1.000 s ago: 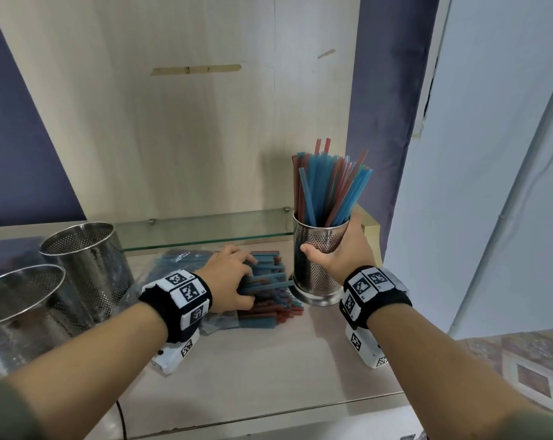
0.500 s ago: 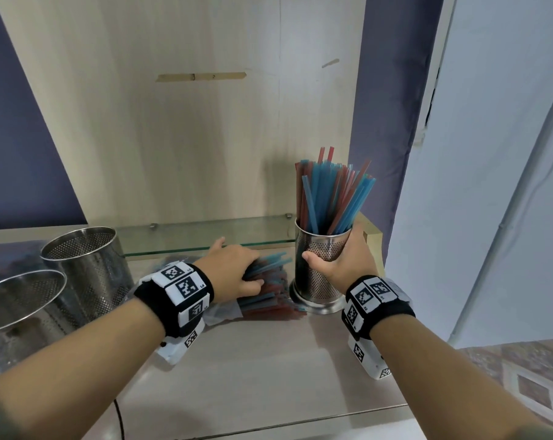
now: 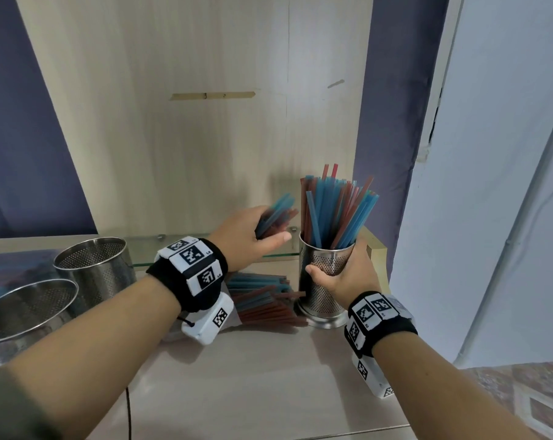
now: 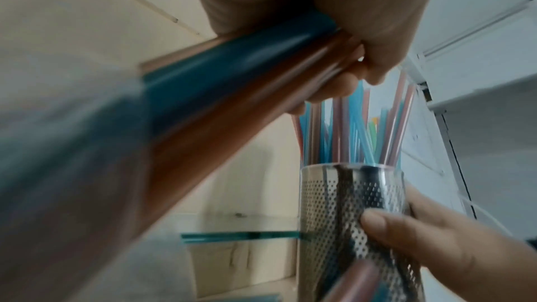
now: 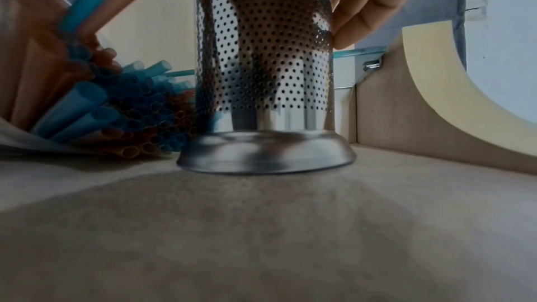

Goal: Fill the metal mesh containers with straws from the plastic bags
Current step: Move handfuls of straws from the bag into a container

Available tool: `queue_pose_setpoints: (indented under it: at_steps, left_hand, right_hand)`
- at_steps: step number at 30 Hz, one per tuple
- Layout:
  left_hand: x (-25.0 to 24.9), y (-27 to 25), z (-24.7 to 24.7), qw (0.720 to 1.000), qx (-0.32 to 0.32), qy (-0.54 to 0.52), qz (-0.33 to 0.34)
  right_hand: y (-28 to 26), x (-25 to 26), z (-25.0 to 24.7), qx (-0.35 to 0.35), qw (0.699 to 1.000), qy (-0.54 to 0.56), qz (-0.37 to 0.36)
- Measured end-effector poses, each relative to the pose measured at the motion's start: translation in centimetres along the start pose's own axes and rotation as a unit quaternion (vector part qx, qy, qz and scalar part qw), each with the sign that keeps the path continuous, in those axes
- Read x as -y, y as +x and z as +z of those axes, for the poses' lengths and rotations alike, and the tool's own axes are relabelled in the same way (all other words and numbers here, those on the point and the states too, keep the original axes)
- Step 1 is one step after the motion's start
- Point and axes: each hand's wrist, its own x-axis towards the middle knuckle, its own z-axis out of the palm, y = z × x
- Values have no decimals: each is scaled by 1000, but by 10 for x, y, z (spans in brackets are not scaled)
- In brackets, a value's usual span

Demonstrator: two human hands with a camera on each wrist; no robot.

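- Straws (image 3: 276,214): blurred bundle clenched in left hand (image 3: 243,238) grip
- Mesh container (image 3: 324,281) upright on tabletop (image 3: 253,376), right hand (image 3: 343,279) grip wrapped around it

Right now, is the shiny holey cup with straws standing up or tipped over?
Standing up. The perforated steel cup sits flat on its base on the beige counter, steadied by the right hand.

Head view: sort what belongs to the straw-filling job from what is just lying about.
Job: left hand gripping straw bundle; right hand holding mesh container; straw pile; empty mesh containers.

Lying about: glass shelf; tape strip.
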Motion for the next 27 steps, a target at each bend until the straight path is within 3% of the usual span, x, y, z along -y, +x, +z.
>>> queue_pose_setpoints:
  at_steps: [12,16,19,23,27]
  left_hand:
    - [-45,25,-53,978,-157,-136,23]
    - [-56,36,-80,916,-216,-334,52]
    - [-63,40,-92,861,-194,-468,43]
    - [-66,42,-92,848,-176,-499,35]
    - [-77,49,-86,823,-224,-521,37]
  right_hand:
    - [-2,5,-3,16,1000,2,21]
    - [-1,3,-3,17,1000,17,18]
    - [-1,0,-1,18,999,18,24]
    - [-1,2,-2,17,999,20,22]
    - [-1,1,-1,15,1000,11,26]
